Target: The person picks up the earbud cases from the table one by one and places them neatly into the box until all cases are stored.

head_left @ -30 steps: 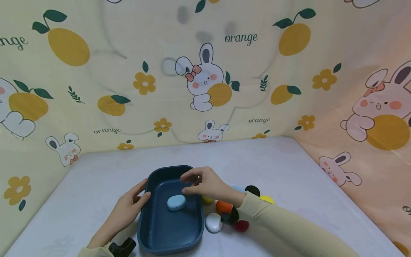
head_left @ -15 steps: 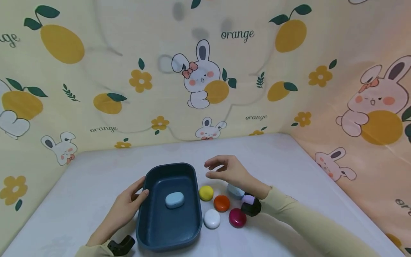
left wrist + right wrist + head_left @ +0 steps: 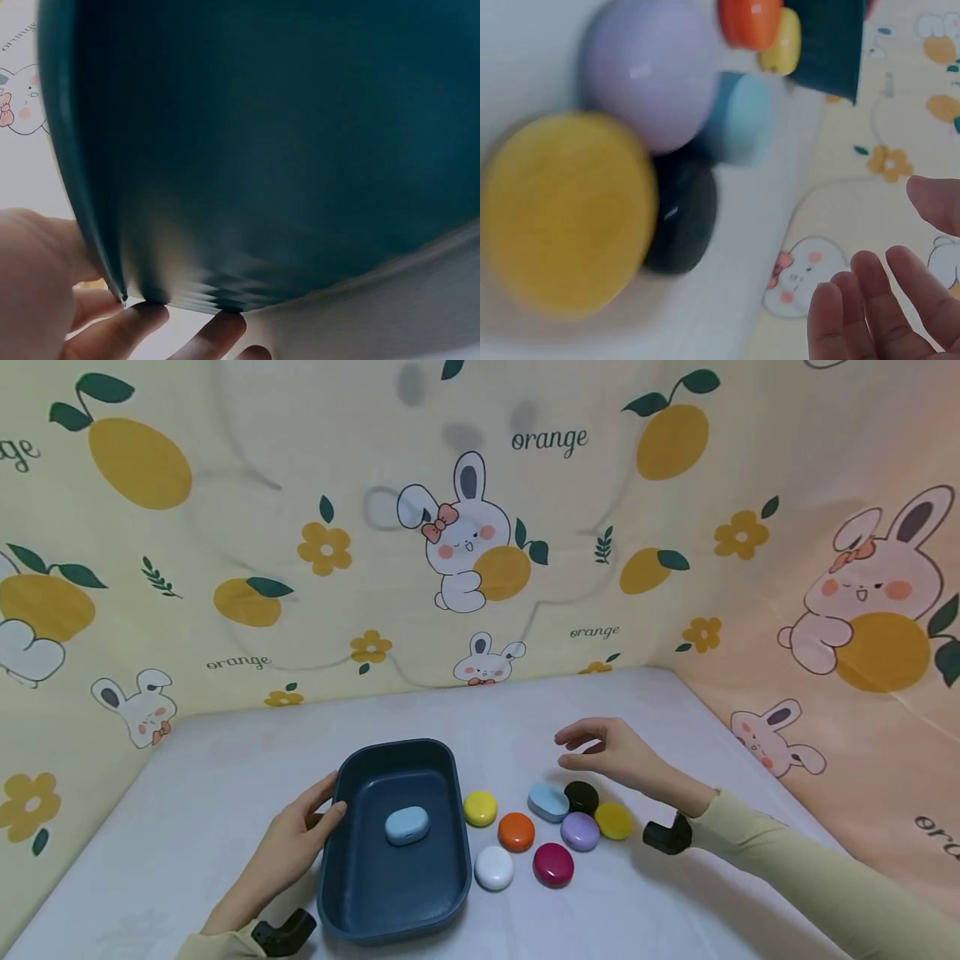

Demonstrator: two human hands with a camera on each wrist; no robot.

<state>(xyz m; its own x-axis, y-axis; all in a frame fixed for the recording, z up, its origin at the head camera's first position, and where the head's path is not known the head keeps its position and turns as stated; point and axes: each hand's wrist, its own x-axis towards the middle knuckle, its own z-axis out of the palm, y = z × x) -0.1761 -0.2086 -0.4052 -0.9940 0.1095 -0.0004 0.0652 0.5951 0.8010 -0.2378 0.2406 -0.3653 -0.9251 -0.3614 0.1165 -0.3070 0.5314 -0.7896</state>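
In the lower left of the head view, the left hand grips the left rim of a dark blue tray, thumb at the rim and fingers along the outer wall. The tray sits at lower centre, with a pale blue oval on its floor, slightly above the middle. Just right of the tray are a yellow disc and, lower down, a white disc. Next come an orange disc, a second blue oval and, below, a dark red disc. Then a lilac disc, a black disc and a mustard disc lie close together. Farthest right, the right hand hangs above the black disc, fingers loosely curved, thumb apart, holding nothing.
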